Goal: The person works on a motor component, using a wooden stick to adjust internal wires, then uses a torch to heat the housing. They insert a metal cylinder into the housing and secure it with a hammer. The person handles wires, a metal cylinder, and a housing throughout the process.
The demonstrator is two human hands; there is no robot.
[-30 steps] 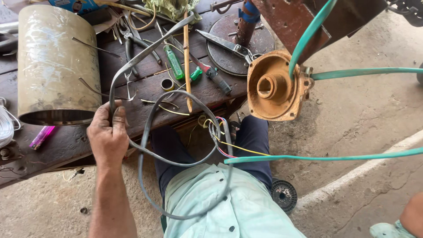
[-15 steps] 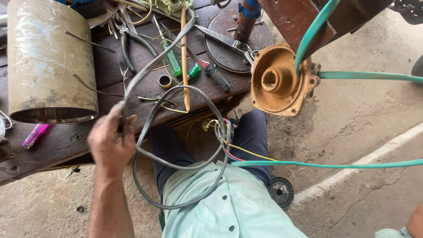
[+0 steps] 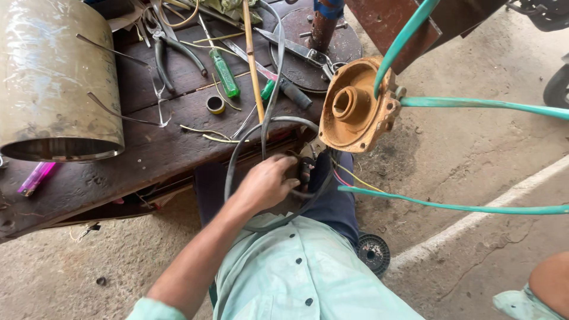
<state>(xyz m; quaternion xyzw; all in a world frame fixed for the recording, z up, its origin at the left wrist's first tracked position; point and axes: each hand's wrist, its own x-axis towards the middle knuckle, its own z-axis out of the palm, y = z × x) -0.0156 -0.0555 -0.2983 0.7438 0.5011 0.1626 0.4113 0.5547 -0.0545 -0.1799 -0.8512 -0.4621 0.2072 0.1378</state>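
The left hand (image 3: 268, 182) curls closed around a grey rubber-sheathed cable (image 3: 269, 127), a loose loop hanging off the edge of the dark wooden workbench (image 3: 118, 172) down over the person's lap; the right hand is out of view. Just right of the loop sits a rusty orange cast-metal pump housing (image 3: 354, 106), with a green-handled screwdriver (image 3: 225, 72) and large metal cylinder (image 3: 56, 83) on the bench.

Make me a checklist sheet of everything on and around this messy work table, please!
Surface: dark wooden bench, worn.
Job's things: grey cable loop; orange-brown pump housing.
Clutter: metal cylinder, green screwdriver, pliers, tape roll, pink lighter.
Grippers: left hand grips the cable loop at the lap; right hand not seen.
Cables: green hoses; thin yellow and red wires.
Surroundings: concrete floor, small black wheel.
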